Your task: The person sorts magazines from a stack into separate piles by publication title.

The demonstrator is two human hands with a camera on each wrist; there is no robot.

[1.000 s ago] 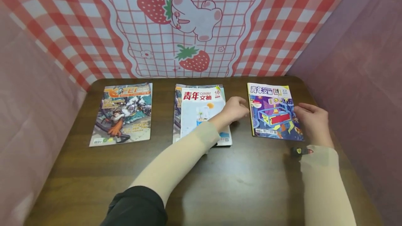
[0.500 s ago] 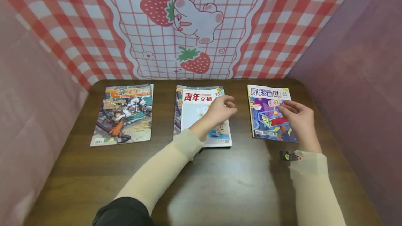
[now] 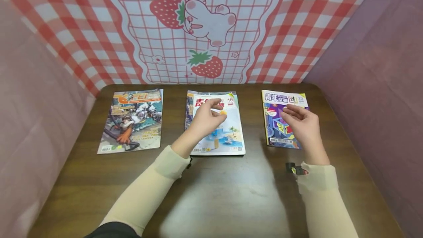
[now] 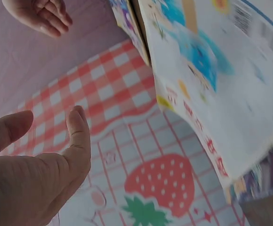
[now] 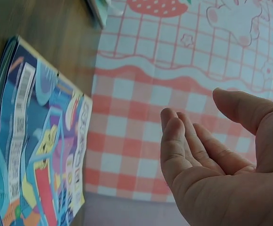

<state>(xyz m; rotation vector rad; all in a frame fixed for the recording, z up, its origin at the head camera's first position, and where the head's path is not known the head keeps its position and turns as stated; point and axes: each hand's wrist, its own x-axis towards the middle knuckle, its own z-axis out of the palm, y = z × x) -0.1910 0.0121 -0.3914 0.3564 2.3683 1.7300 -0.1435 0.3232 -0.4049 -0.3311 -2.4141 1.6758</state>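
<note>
My left hand hovers over the middle magazine, which has a pale cover with a beach picture and lies on top of another magazine. In the left wrist view the thumb and fingers are loosely bent, with a gap between them and nothing held. Above the right edge of the purple magazine is my right hand. Its fingers and thumb stand apart in the right wrist view, holding nothing. Part of the purple cover is hidden behind this hand in the head view.
A third spot at the left of the dark wooden table bears a comic-style magazine. A red-and-white checked cloth with strawberries hangs behind the table's far edge. Pinkish cloth walls stand at both sides.
My left hand has moved left, from between the middle and purple magazines to over the middle one. The right hand has drifted left from beside the purple magazine to over it. The magazines stay in place.
</note>
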